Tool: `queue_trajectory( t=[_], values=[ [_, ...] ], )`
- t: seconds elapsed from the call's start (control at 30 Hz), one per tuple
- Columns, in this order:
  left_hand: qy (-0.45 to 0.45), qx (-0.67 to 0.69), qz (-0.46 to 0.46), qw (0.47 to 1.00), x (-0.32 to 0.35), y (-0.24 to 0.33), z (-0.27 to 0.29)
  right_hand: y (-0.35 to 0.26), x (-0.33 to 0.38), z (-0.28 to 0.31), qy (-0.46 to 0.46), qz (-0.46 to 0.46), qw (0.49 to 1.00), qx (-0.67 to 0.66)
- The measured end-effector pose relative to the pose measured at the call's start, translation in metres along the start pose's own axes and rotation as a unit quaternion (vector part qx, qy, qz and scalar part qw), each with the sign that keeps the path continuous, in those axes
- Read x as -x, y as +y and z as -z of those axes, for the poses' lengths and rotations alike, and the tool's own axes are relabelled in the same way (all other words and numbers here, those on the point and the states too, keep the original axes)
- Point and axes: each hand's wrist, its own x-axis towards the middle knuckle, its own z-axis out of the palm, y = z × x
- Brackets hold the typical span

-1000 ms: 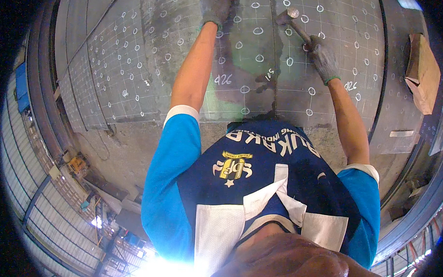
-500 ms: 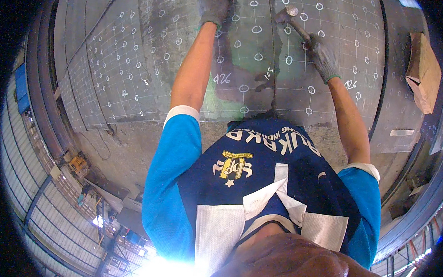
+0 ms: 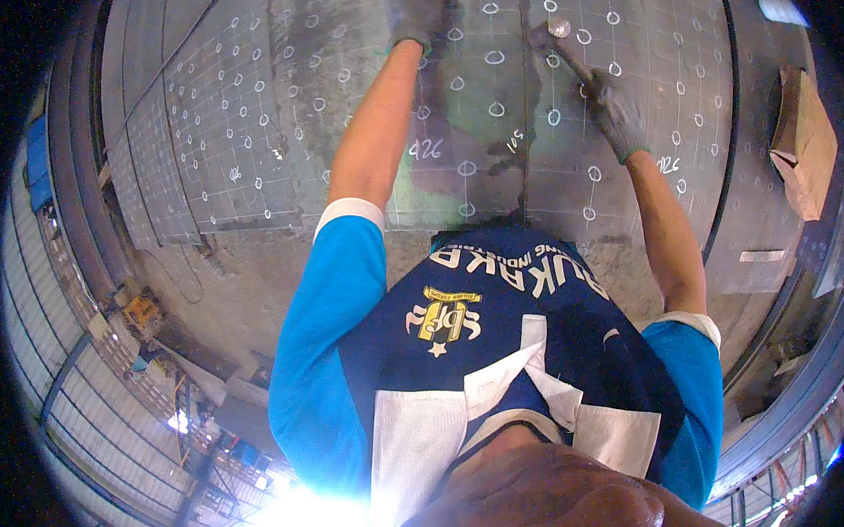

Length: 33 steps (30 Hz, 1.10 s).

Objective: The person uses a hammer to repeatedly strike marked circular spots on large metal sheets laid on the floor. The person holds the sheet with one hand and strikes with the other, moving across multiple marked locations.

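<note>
The gloved right hand (image 3: 618, 112) is clamped on a hammer (image 3: 569, 47) over the chalk-gridded steel plate (image 3: 500, 155); the left hand (image 3: 414, 14) is closed on something hidden, perhaps a punch. A skewed blow could hit those fingers.

Both my arms stretched forward and bare below blue sleeves, my left hand (image 3: 415, 12) gloved in grey, fingers curled downward at the far end, my right hand (image 3: 618, 112) gloved too, fist closed, wrist angled inward.
</note>
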Motion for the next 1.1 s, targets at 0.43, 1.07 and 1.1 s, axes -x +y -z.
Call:
queue_trajectory(
  t=[0.43,1.07,1.1],
  values=[
    [0.020,-0.166,-0.088,0.982,0.002,-0.006,0.009,-0.175,-0.145,0.186,0.055,-0.020,0.968,-0.244],
    [0.031,0.224,-0.023,0.974,-0.018,-0.015,0.010,-0.030,-0.043,0.066,0.019,0.033,0.999,-0.032],
    [0.021,0.167,-0.031,0.985,-0.020,-0.012,0.012,-0.022,-0.036,0.068,0.017,0.023,0.999,-0.018]
  ],
)
